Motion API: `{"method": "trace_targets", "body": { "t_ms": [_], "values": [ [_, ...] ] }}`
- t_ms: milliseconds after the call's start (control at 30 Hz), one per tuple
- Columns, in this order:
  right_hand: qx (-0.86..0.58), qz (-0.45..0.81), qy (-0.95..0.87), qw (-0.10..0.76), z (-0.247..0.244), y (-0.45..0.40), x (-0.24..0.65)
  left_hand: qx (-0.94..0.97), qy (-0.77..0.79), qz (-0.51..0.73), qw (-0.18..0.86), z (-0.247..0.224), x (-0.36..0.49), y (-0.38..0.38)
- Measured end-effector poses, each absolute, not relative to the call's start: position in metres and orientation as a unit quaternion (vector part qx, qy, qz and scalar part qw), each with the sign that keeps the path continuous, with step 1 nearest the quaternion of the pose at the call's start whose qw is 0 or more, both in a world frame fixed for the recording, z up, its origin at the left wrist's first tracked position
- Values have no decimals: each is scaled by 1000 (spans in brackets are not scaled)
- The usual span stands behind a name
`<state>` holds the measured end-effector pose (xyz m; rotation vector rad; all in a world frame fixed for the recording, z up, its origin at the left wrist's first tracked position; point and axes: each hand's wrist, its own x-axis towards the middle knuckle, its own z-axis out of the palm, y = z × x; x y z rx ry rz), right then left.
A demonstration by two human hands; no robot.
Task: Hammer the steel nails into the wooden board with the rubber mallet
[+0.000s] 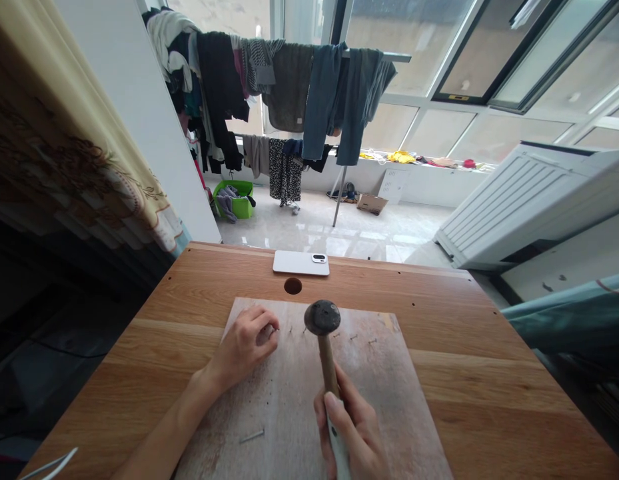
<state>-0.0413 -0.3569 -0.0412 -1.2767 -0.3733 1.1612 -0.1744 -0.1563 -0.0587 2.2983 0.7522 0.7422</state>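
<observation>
My right hand (352, 423) is wrapped round the handle of a hammer (323, 319), whose dark head is raised over the middle of a worn board (284, 400). My left hand (246, 343) rests at the board's upper left, thumb and forefinger pinched together; whatever is between them is too small to name. Several small nails stand in a row across the board's upper part, one of them (372, 341) near the right end. A longer loose nail (252, 436) lies flat at the lower left of the board. The hammer head hides part of the row.
The board lies on a wooden table (469, 380). Behind it are a round hole (292, 286) and a white phone (300, 263) near the far edge. A white cable (59, 463) shows at the lower left. Beyond the table, clothes (286, 87) hang above a green basket (242, 208).
</observation>
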Motion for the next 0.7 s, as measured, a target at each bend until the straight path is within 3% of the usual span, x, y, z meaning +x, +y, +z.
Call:
{"method": "trace_targets", "body": {
  "t_ms": [700],
  "values": [
    [-521,565,-229,597,-38,-351,-49,857,271,274,341,-56,-175,-156]
  ]
}}
